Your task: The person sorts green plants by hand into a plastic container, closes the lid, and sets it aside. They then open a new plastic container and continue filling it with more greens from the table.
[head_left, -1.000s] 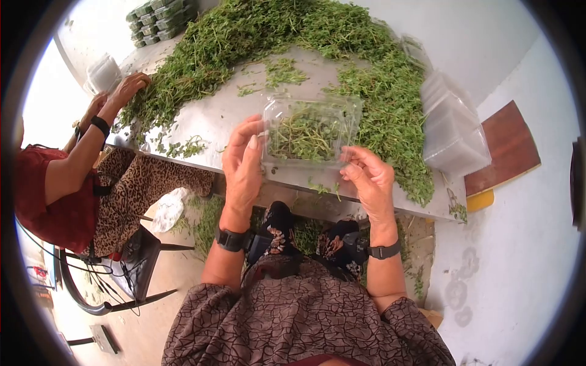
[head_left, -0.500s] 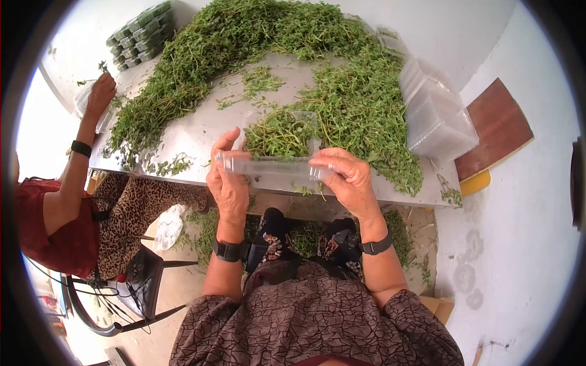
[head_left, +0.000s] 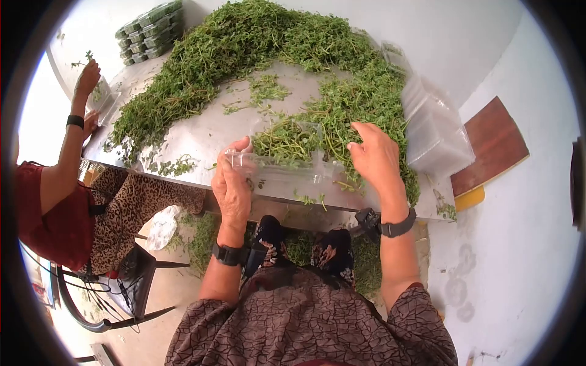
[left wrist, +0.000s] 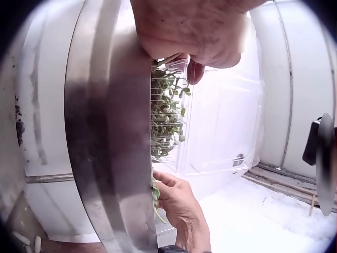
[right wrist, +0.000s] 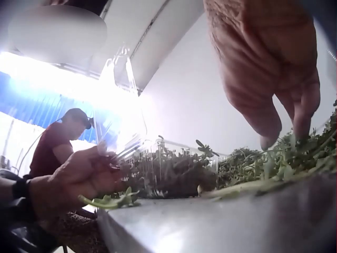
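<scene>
Your left hand (head_left: 232, 186) pinches the near-left corner of the clear clamshell box (head_left: 287, 160), thumb on top, fingers (head_left: 239, 148) curled at the rim. The box sits on the desk (head_left: 201, 131) edge, base packed with green sprigs, lid hinged open toward you and hanging past the edge. Your right hand (head_left: 376, 157) is just right of the box, not touching it; fingers (right wrist: 268, 124) are loosely spread, tips down on the loose herbs (head_left: 366, 104), gripping nothing that shows.

Beyond the fingers, the herb pile (head_left: 244, 43) arcs across the far desk; small stems, tiny leaves. Right of your right hand: a stack of empty clear boxes (head_left: 434, 125), thin ribbed plastic. Far left: filled boxes (head_left: 148, 30) in rows, and another person's hand (head_left: 87, 78) over a box. The desk is smooth bare metal.
</scene>
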{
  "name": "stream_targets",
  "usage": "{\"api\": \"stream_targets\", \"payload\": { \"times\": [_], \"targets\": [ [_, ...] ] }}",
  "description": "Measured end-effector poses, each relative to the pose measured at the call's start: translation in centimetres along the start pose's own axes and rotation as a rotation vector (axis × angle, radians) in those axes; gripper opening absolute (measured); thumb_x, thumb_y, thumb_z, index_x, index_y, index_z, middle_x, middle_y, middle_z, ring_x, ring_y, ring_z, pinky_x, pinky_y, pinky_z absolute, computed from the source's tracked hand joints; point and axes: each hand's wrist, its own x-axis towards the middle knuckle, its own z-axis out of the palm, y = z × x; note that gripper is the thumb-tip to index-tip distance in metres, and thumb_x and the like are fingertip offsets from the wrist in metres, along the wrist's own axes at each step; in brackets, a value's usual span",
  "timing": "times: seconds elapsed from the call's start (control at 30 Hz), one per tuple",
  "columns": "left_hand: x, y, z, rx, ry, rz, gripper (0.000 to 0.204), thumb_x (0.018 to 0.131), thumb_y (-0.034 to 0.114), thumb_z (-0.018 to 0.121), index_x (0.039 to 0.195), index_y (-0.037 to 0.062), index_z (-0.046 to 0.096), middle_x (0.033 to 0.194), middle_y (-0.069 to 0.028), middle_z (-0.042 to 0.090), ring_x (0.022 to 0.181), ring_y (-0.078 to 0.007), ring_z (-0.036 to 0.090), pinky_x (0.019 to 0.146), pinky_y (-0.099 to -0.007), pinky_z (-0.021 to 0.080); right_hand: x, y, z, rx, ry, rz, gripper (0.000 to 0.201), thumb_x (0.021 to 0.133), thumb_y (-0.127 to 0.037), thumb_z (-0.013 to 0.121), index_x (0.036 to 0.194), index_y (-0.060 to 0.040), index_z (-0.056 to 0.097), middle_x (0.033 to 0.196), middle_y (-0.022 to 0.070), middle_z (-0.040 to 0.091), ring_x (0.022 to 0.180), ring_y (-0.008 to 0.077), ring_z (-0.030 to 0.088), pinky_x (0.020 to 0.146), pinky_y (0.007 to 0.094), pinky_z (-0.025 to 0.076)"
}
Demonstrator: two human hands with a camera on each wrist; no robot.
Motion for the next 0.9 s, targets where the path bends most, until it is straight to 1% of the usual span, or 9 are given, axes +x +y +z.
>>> {"api": "stream_targets", "payload": {
  "times": [0.1, 0.17, 0.27, 0.4, 0.43, 0.47, 0.57, 0.7, 0.9],
  "targets": [
    [0.1, 0.0, 0.0, -0.057, -0.048, 0.067, 0.044, 0.102, 0.033, 0.027, 0.121, 0.0027, 0.054, 0.08, -0.001, 0.059, 0.069, -0.0042, 0.047, 0.064, -0.0165, 0.035, 1.0, 1.1, 0.5, -0.242, -0.1, -0.066, 0.016, 0.072, -0.005, 0.063, 0.085, 0.004, 0.059, 0.09, 0.0184, 0.062, 0.077, 0.0366, 0.061, 0.069, 0.0433, 0.049],
    [0.0, -0.1, -0.4, -0.097, -0.09, 0.017, 0.044, 0.102, 0.032, 0.027, 0.122, 0.0012, 0.051, 0.084, -0.0037, 0.06, 0.091, -0.0119, 0.057, 0.073, -0.0195, 0.04, 1.3, 2.3, 1.3, -0.328, -0.194, -0.119, 0.007, 0.068, -0.001, 0.06, 0.068, 0.0027, 0.054, 0.071, 0.018, 0.059, 0.07, 0.0376, 0.059, 0.065, 0.0463, 0.048],
    [-0.1, 0.0, -0.6, -0.107, -0.081, -0.019, 0.044, 0.102, 0.032, 0.028, 0.121, 0.0003, 0.052, 0.083, -0.0047, 0.06, 0.109, -0.0194, 0.055, 0.083, -0.0241, 0.042, 2.1, 2.7, 0.8, -0.331, -0.158, -0.112, 0.004, 0.064, 0.002, 0.057, 0.061, 0.0015, 0.055, 0.063, 0.0196, 0.057, 0.068, 0.0383, 0.06, 0.063, 0.0473, 0.048],
    [-0.1, -0.1, -0.6, -0.059, -0.072, -0.001, 0.044, 0.102, 0.032, 0.029, 0.121, -0.0002, 0.052, 0.084, -0.0054, 0.06, 0.111, -0.0209, 0.055, 0.084, -0.0242, 0.042, 3.6, 2.3, -1.5, -0.13, -0.049, -0.045, 0.016, 0.067, 0.001, 0.055, 0.076, -0.0012, 0.068, 0.075, 0.025, 0.062, 0.067, 0.0393, 0.06, 0.064, 0.0448, 0.049],
    [0.0, -0.2, -0.5, -0.059, -0.079, 0.02, 0.043, 0.102, 0.031, 0.029, 0.12, -0.0002, 0.052, 0.085, -0.0058, 0.06, 0.111, -0.0208, 0.055, 0.082, -0.0234, 0.042, 4.1, 1.7, -2.3, -0.029, -0.094, 0.081, 0.019, 0.07, 0.0, 0.056, 0.084, -0.0012, 0.07, 0.073, 0.0217, 0.064, 0.058, 0.0307, 0.061, 0.06, 0.0392, 0.05],
    [0.0, -0.3, -0.5, -0.058, -0.085, 0.043, 0.043, 0.102, 0.031, 0.028, 0.12, -0.0001, 0.052, 0.086, -0.0061, 0.06, 0.111, -0.0208, 0.055, 0.08, -0.0225, 0.042, 4.3, 1.4, -2.8, -0.031, -0.095, 0.08, 0.019, 0.07, 0.0, 0.056, 0.084, -0.0012, 0.07, 0.073, 0.0217, 0.064, 0.058, 0.0307, 0.061, 0.06, 0.0392, 0.05],
    [0.0, -0.2, -0.6, -0.035, -0.103, 0.04, 0.043, 0.102, 0.03, 0.028, 0.12, -0.0005, 0.052, 0.088, -0.0068, 0.061, 0.109, -0.0203, 0.055, 0.083, -0.025, 0.042, 4.8, 0.4, -4.1, 0.32, -0.036, 0.243, 0.016, 0.076, -0.002, 0.059, 0.089, 0.0028, 0.067, 0.062, 0.0039, 0.06, 0.053, 0.0063, 0.052, 0.049, 0.0257, 0.045],
    [-0.1, 0.0, -0.4, -0.083, -0.078, 0.017, 0.042, 0.102, 0.03, 0.029, 0.119, -0.0007, 0.052, 0.09, -0.0069, 0.061, 0.105, -0.0183, 0.056, 0.089, -0.0281, 0.042, 5.2, -2.5, -4.7, 0.524, -0.032, 0.304, 0.016, 0.078, -0.001, 0.059, 0.091, 0.0041, 0.066, 0.061, 0.0017, 0.058, 0.053, 0.0053, 0.052, 0.046, 0.0228, 0.042],
    [-0.1, 0.2, -0.2, -0.092, -0.046, 0.031, 0.041, 0.101, 0.029, 0.029, 0.117, 0.0007, 0.053, 0.09, -0.0039, 0.06, 0.087, -0.0091, 0.055, 0.072, -0.0202, 0.042, 5.5, -3.0, -2.8, 0.455, -0.064, 0.212, 0.013, 0.079, -0.001, 0.059, 0.089, 0.0025, 0.066, 0.06, 0.0003, 0.056, 0.05, 0.0032, 0.05, 0.045, 0.0243, 0.041]
  ]
}}
